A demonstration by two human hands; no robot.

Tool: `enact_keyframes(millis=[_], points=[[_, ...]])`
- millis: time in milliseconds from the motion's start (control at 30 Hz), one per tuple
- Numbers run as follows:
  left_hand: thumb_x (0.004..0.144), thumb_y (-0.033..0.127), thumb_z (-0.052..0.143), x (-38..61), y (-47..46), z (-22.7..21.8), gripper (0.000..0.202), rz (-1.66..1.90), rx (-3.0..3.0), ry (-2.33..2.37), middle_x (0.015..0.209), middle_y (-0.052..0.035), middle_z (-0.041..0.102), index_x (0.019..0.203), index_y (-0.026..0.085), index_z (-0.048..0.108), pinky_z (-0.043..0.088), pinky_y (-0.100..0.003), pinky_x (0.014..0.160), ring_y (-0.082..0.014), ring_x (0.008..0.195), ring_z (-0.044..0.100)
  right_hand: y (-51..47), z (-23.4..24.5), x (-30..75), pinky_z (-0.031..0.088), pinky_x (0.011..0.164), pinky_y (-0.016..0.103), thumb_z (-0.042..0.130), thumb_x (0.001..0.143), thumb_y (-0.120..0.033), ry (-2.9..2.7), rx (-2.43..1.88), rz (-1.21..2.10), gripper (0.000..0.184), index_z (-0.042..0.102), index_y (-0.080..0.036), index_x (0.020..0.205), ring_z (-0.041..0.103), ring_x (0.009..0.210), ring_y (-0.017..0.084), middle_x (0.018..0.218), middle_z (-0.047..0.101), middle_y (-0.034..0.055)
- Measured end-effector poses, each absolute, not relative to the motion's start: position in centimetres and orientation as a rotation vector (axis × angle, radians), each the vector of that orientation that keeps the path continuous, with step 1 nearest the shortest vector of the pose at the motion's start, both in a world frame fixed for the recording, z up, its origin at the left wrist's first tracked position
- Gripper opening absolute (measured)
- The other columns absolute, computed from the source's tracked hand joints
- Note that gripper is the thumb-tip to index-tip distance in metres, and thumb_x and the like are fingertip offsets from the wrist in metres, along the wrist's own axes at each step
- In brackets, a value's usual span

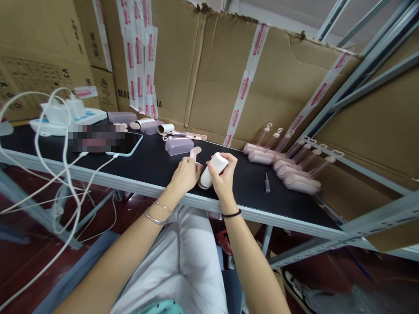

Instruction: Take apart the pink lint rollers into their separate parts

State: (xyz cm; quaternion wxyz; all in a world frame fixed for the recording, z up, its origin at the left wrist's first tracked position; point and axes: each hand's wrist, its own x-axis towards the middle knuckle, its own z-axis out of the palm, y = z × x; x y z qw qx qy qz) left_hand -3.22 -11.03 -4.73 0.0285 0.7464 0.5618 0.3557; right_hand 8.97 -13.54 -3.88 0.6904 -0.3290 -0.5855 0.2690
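Observation:
My right hand [225, 173] is closed round a white cylinder [209, 175] with a rounded oval end, tilted over the front edge of the black tabletop. Just left of it, my left hand [185, 175] grips a small pale pink curved piece [195, 152], whose rounded tip sticks up past the fingers. The two hands are close together, and the lower part of the pink piece is hidden by my fingers. Behind my left hand lies a translucent mauve box-shaped cover [179, 147].
At the right are several pink cylinders [299, 182] with clear looped stems. A small screwdriver [267, 183] lies nearer me. More white and pink parts [166, 128] line the cardboard wall [216, 78]. On the left are a phone [126, 143], white cables [73, 174] and a power strip [91, 115].

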Motion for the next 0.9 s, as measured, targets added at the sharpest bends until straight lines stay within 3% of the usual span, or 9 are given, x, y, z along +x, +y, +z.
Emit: enact_keyframes(millis=[333,533,900], points=[[0.089,0.028,0.037,-3.31,-11.54,-4.06,0.03,1.06,2.277,1.785,0.098,-0.0154,0.057,0.1,0.009,0.056,0.048,-0.032,0.075,-0.0233,0.09,0.059,-13.47,-3.88,8.93,0.04,0.09,0.03,0.063,0.071,-0.029,-1.445,-0.799,0.469,0.039,0.043,-0.024,0.104,0.053,0.092,0.014,0.104,0.052,0.0015],[0.089,0.032,0.038,-3.21,-11.24,-4.29,0.032,1.076,2.258,1.782,0.098,-0.0158,0.057,0.101,0.008,0.056,0.047,-0.033,0.077,-0.0242,0.091,0.06,-13.34,-3.9,9.01,0.043,0.084,0.028,0.064,0.068,-0.028,-1.318,-0.824,0.424,0.039,0.046,-0.024,0.103,0.054,0.085,0.013,0.1,0.053,0.0006],[0.09,0.032,0.034,-3.51,-11.22,-4.42,0.034,1.12,2.261,1.688,0.098,-0.017,0.058,0.098,0.007,0.057,0.047,-0.035,0.08,-0.0246,0.092,0.06,-13.33,-3.89,8.98,0.038,0.091,0.029,0.066,0.068,-0.026,-1.443,-0.828,0.494,0.041,0.046,-0.023,0.104,0.053,0.094,0.013,0.107,0.053,0.002]])
